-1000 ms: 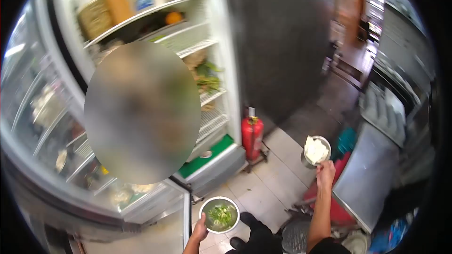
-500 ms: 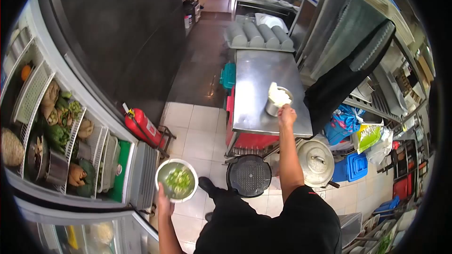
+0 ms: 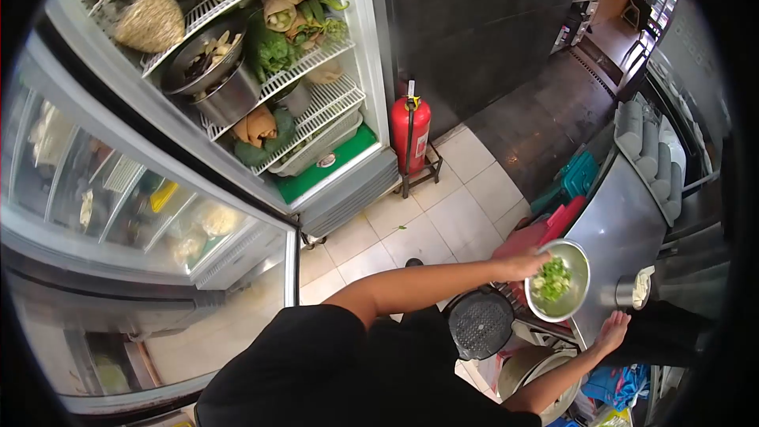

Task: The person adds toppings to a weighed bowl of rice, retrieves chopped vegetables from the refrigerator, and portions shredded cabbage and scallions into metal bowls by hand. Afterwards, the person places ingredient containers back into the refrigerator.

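Bowl moving toward tabletop, left hand clasping it; right hand half-curled, empty; one-sided grip risking spilled greens.

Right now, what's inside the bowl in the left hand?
Chopped green and pale pieces lie piled inside the bowl, bare inner wall beside them. Whatever is under the pile is covered.

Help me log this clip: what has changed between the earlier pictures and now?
The left hand has carried the round silvery metal bowl of chopped green vegetables across towards the grey steel table. The right hand appears to have let go of the small cylindrical metal pot of white pieces. The red cylindrical fire extinguisher stayed put.
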Motion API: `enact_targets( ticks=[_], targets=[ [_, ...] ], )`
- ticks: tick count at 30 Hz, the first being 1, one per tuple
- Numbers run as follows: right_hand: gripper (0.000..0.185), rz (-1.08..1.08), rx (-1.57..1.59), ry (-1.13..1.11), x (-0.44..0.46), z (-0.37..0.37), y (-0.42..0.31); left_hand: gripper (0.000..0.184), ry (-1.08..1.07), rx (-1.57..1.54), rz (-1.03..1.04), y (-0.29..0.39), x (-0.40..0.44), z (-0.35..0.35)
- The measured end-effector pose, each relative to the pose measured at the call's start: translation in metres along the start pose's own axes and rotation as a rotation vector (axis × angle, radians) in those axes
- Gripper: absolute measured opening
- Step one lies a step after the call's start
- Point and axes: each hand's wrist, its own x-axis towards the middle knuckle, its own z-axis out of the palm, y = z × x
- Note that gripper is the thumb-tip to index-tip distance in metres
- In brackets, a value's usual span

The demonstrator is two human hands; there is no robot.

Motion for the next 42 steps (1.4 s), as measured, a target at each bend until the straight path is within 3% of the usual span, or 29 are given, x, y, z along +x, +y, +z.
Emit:
enact_targets(
  ticks=[2,3,5,8,12,15,16,20,24,26,28,29,30,31,32,33,34,35,36,37,38,39,40,41,42],
  targets=[
    [0.062,-0.024,-0.179,-0.130,-0.038,0.001,-0.004,0.043,-0.004,-0.050,0.058,-0.029,0.052,0.017],
    [0.062,-0.021,-0.178,-0.129,-0.060,0.011,-0.007,0.047,0.078,-0.003,0.053,-0.023,0.060,0.029],
    [0.064,0.016,-0.467,-0.277,-0.101,0.029,-0.016,0.057,0.153,0.121,0.019,-0.007,0.070,0.043],
    [0.063,0.094,-0.551,-0.331,-0.145,0.059,-0.025,0.049,0.183,0.227,-0.080,-0.006,0.103,0.065],
    [0.048,0.051,-0.590,-0.226,-0.123,0.047,-0.001,0.058,0.516,0.553,0.259,-0.077,0.184,0.106],
    [0.023,-0.101,-0.595,-0.229,-0.094,0.024,0.010,0.068,0.193,0.291,-0.012,-0.017,0.149,0.099],
    [0.023,-0.098,-0.606,-0.220,-0.091,0.022,0.011,0.073,0.093,0.229,-0.090,-0.008,0.146,0.096],
    [0.015,-0.167,-0.619,-0.032,-0.069,0.014,0.024,0.080,0.009,0.190,-0.111,-0.001,0.155,0.088],
    [0.018,-0.235,-0.550,0.064,-0.049,0.002,0.029,0.071,-0.055,0.045,-0.006,-0.024,0.152,0.048],
    [0.021,-0.245,-0.512,0.080,-0.045,0.004,0.031,0.054,-0.048,-0.099,0.119,-0.035,0.133,0.006],
    [0.027,-0.225,-0.489,0.106,-0.043,0.004,0.034,0.037,-0.006,-0.207,0.080,-0.041,0.096,-0.051],
    [0.032,-0.184,-0.509,0.102,-0.041,0.001,0.033,0.021,-0.014,-0.217,0.171,-0.074,0.091,-0.084],
    [0.032,-0.190,-0.508,0.088,-0.043,0.004,0.030,0.016,0.090,-0.367,0.006,-0.072,0.057,-0.120],
    [0.034,-0.143,-0.692,0.191,-0.050,0.007,0.021,0.013,0.154,-0.146,0.097,-0.107,0.039,-0.162],
    [0.036,-0.097,-0.874,0.297,-0.057,0.011,0.011,0.011,0.268,0.265,0.247,-0.138,0.014,-0.205],
    [0.039,-0.342,-1.082,0.421,-0.066,0.017,0.000,0.009,0.395,0.507,0.296,-0.156,-0.026,-0.242],
    [0.043,-0.595,-1.277,0.547,-0.080,0.023,-0.010,0.007,0.471,0.409,0.174,-0.215,-0.053,-0.284],
    [0.047,-0.725,-1.166,0.539,-0.098,0.038,-0.021,0.004,0.367,0.932,-0.022,-0.258,-0.089,-0.330],
    [0.048,-0.753,-1.179,0.557,-0.132,0.076,-0.035,0.009,0.351,0.966,-0.367,-0.211,-0.149,-0.329],
    [0.049,-0.776,-1.027,0.429,-0.142,0.093,-0.036,0.007,0.723,0.684,-0.113,-0.261,-0.197,-0.344],
    [0.050,-0.794,-0.873,0.301,-0.148,0.109,-0.036,0.011,0.852,0.714,-0.109,-0.314,-0.233,-0.364],
    [0.052,-0.699,-0.775,0.246,-0.153,0.129,-0.027,0.008,0.834,0.731,-0.426,-0.288,-0.267,-0.359],
    [0.058,-0.652,-0.787,0.200,-0.163,0.152,-0.016,0.008,0.933,0.794,-0.370,-0.302,-0.298,-0.358],
    [0.060,-0.712,-0.748,0.111,-0.168,0.175,0.004,0.011,0.998,0.604,-0.386,-0.288,-0.321,-0.345],
    [0.058,-0.590,-0.785,0.038,-0.187,0.204,0.023,0.011,1.067,0.536,-0.307,-0.308,-0.337,-0.343]
  ],
)
